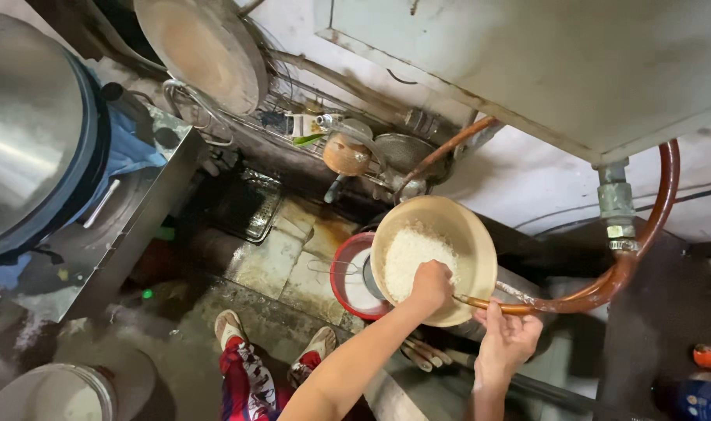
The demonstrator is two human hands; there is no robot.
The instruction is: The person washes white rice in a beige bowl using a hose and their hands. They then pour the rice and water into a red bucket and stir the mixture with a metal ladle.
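A beige round bowl (472, 234) holds white rice (410, 257). My left hand (432, 287) reaches into the bowl with its fingers closed in the rice at the near rim. My right hand (505, 334) grips the end of a copper-coloured hose (605, 290) whose tip points into the bowl. The hose curves up to a metal pipe fitting (617, 210) at the right. Below the bowl stands a red-rimmed bucket (341, 277).
A large steel pot (28, 125) sits on a metal counter (129, 226) at left. A round wok (203, 51) hangs on the wall. A floor drain grate (254, 206), wet tiles, my sandalled feet (230, 327) and a white bucket (55, 394) lie below.
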